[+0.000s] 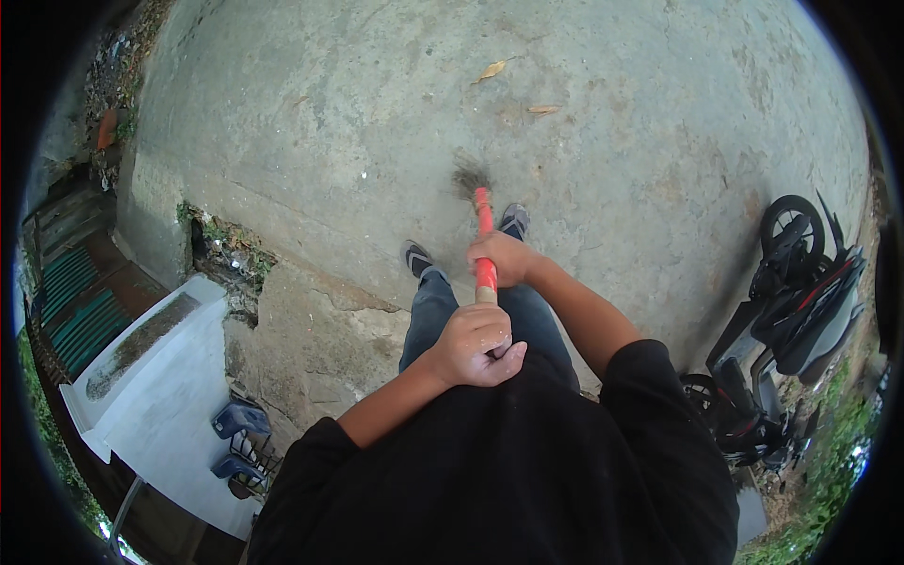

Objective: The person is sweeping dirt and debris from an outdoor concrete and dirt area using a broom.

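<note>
Both of my hands grip one broom, which has a red-wrapped handle and a tuft of thin dark bristles. My left hand is closed round the top end of the handle, close to my body, with whitish specks on its skin. Farther down, my right hand wraps round the red part. The bristles point away from me, near the concrete just ahead of my shoes; whether they touch it I cannot tell. A dry yellow-brown leaf and a brown leaf lie on the concrete beyond the bristles.
A dark motorbike stands on the right. To the left are a broken concrete edge with a hole of debris, a low white wall and dark blue chairs. Litter and leaves line the far left edge.
</note>
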`<state>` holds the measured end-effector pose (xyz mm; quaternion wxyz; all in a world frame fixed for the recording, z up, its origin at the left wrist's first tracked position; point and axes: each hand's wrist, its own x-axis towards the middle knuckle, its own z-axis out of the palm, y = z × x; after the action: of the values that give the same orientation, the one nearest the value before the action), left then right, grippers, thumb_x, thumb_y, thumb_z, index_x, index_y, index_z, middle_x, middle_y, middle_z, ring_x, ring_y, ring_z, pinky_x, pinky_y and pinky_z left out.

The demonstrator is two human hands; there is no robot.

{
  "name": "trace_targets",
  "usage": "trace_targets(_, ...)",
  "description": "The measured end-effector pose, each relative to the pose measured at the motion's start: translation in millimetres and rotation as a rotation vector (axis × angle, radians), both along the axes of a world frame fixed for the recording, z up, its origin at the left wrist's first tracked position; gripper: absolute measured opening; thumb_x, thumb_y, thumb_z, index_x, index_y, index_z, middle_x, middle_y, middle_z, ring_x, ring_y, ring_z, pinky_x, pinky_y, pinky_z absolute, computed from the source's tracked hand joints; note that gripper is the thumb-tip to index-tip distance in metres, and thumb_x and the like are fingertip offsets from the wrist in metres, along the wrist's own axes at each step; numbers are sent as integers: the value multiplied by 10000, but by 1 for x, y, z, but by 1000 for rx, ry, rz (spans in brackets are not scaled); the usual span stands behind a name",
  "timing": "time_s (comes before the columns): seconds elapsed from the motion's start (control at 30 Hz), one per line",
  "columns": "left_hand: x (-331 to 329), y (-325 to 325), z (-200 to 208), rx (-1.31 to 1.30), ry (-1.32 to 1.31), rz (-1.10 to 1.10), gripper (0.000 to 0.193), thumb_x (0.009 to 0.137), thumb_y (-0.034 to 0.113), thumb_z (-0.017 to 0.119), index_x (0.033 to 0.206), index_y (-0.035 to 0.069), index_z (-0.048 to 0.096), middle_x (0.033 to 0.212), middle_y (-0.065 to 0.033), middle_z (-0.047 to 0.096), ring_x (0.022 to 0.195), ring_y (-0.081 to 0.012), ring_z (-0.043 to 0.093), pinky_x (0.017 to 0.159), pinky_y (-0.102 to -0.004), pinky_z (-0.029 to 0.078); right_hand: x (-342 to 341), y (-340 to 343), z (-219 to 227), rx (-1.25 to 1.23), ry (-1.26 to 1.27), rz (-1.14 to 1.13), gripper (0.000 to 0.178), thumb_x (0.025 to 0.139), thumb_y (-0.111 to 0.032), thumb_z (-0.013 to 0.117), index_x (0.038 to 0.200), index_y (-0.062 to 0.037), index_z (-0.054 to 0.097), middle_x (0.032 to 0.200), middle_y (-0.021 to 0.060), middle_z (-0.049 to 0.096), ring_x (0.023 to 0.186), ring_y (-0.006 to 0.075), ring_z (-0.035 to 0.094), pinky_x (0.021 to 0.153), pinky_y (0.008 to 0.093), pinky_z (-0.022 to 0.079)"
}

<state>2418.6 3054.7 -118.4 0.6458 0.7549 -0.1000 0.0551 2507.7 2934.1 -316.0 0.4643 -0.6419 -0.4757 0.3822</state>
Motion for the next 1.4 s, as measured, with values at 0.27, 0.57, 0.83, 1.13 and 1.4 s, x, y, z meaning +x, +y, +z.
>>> trace_targets(0.27,63,-54,36,-117,-180,-25,340,771,95,747,616,100,445,575,-30,438,468,-237,458,479,-352,370,49,-78,63,-80,-71,-298,266,828,-143,771,746,-63,531,769,127,619,810,383,611,759,486,482)
trace_targets(0.57,96,-30,68,301,-283,75,357,773,145,779,619,99,461,576,-31,432,477,-215,474,483,-334,370,83,60,71,357,174,-66,232,838,-135,760,774,-70,547,764,136,605,812,385,612,741,497,486)
trace_targets(0.83,159,-56,-23,-62,-117,225,333,791,20,720,614,88,446,568,-59,468,480,-263,494,495,-375,401,189,-80,11,-186,-248,-150,237,801,-151,775,761,-70,556,774,132,635,798,402,617,776,500,487)
trace_targets(1.13,213,1,49,-272,-291,366,331,778,109,735,628,89,440,585,-22,431,442,-201,428,440,-312,338,247,-14,93,-108,-81,-46,234,794,-113,769,746,-57,546,748,126,610,782,365,590,718,462,478)
trace_targets(1.4,251,9,1,311,-210,433,310,778,51,731,632,87,459,564,-42,424,454,-224,456,466,-316,395,261,124,9,363,119,194,260,829,-131,775,797,-72,523,781,120,578,798,375,574,757,472,462)
